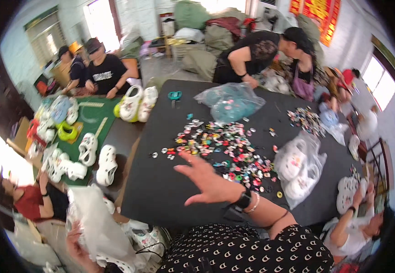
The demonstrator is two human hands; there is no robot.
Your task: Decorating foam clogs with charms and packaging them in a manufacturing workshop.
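Observation:
My right hand (213,184) reaches over the black table, fingers spread with nothing in them, its fingertips near the edge of a pile of small colourful shoe charms (208,139). Low at the left, beside the table, my left hand (76,243) grips the side of a whitish plastic bag (97,223). White clogs (145,239) lie around the bag's lower end; whether any are inside it I cannot tell. To the right of the pile, a clear bag holds white clogs with charms on them (295,170).
On the black table (161,200) are a bag of teal items (234,102), a teal clip-like item (174,96) and a second charm pile (305,119). A green-topped table (98,113) at left bears several clogs. Several people sit or stand around both tables.

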